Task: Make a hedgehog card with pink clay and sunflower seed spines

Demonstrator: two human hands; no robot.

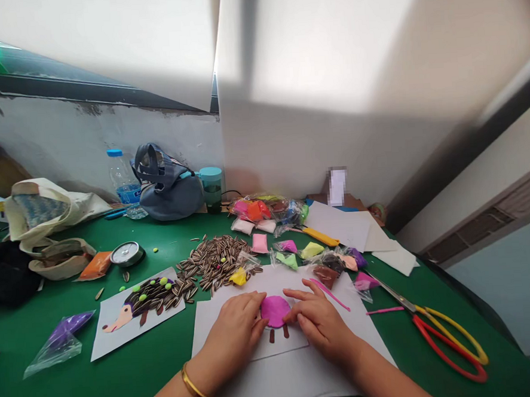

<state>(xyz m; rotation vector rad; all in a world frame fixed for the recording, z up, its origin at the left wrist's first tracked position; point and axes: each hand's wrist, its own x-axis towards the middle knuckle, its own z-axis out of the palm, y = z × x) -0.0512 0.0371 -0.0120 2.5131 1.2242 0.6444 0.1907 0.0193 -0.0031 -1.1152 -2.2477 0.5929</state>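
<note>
A flat, round pink clay piece (275, 311) lies on white paper (284, 368), with two short brown clay strips (271, 336) below it. My left hand (237, 326) rests at its left edge, fingers bent, fingertips against the clay. On the other side, my right hand (320, 321) touches the right edge with its fingers spread. Neither hand lifts anything. Thin pink clay strips (331, 294) lie beyond and beside my right hand. A hedgehog picture (141, 308) made of seeds and clay is to the left, near a pile of striped seeds (217, 261).
Scissors (448, 337) lie at the right. Bagged clay (313, 249), a yellow cutter (321, 236) and paper sheets stand farther back. A round tin (127, 253), purple clay bag (64, 336), blue bag (170, 192), bottle (125, 186) and cup (212, 190) are left and behind.
</note>
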